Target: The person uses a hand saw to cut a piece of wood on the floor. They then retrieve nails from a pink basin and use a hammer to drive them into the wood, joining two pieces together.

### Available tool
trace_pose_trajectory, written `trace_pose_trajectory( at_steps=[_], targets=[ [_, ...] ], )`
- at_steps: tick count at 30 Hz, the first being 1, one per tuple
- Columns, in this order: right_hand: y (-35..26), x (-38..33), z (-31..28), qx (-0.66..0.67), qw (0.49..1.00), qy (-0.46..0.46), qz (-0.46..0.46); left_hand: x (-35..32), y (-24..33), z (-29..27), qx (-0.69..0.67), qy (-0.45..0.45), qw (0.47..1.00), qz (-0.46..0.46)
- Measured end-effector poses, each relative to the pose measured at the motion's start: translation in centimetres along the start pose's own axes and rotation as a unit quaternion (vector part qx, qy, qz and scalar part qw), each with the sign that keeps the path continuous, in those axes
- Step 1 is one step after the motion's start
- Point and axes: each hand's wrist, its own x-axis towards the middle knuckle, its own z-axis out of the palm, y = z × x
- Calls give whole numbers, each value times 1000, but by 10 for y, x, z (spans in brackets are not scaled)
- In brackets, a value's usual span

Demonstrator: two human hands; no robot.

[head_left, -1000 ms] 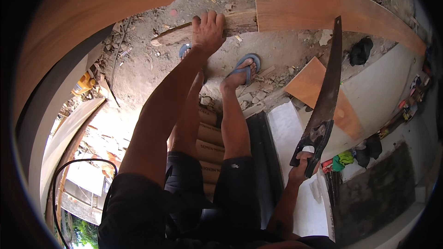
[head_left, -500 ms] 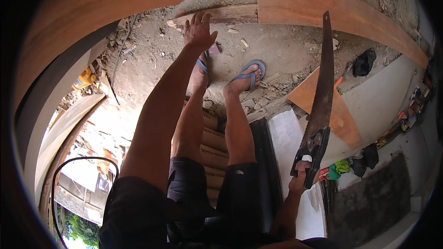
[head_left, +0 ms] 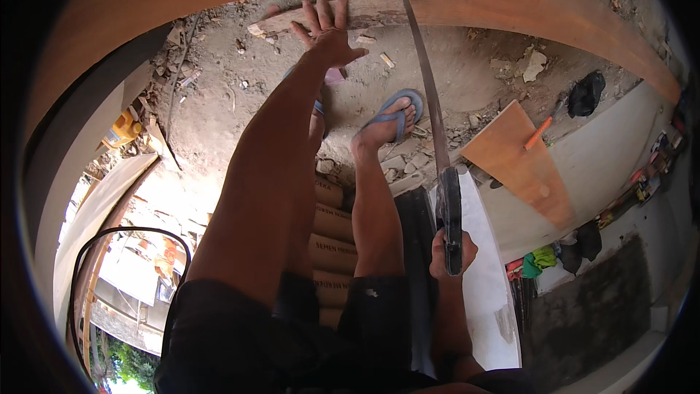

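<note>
In the head view, the left hand (head_left: 329, 40) is at 12 o'clock, fingers spread wide and closed on nothing. Its fingertips overlap the plank (head_left: 379, 9), which runs along 12 o'clock above the feet; whether they press on it or only hover cannot be told. The right hand (head_left: 453, 254), at 4 o'clock, is wrapped tightly around the handle of the saw (head_left: 430, 95). The blade, seen almost edge-on, reaches up to between 12 and 1 o'clock, its tip just beside the end of the plywood (head_left: 525, 11). In view it crosses the plank, but contact is unclear.

The bare right foot (head_left: 397, 115) in its sandal lies at 1 o'clock, just left of the blade in view. At 3 o'clock an orange tool (head_left: 538, 133) lies by an offcut (head_left: 514, 153).

As a judgement, the long blade is the main hazard: if it skipped or swung left, it could catch the open fingers or the thinly covered foot. A loose, flat palm could let the plank slide or rock under any push, since the dirt (head_left: 240, 102) looks uneven and littered. A sideways twist of the wrist could bend the thin blade.
</note>
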Motion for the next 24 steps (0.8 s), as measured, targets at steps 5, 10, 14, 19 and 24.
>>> trace_pose_trajectory(
  at_steps=[5, 10, 14, 19, 24],
  targets=[
    [14, -4, 12, 24, 1000, -4, -15, 4, 9, -15, 50, -66, 996, -15],
    [20, -18, 34, 21, 999, 29, -10, 7, 12, -23, 63, -98, 993, -29],
    [-3, -21, 42, 19, 998, 55, 29, 1, 19, -28, 86, -95, 991, -24],
    [-16, -5, 40, 3, 998, 57, -7, 3, 21, -34, 81, -117, 989, -36],
    [-11, 32, 50, 23, 995, 75, -58, 2, 21, -35, 78, -123, 988, -45]
  ],
)
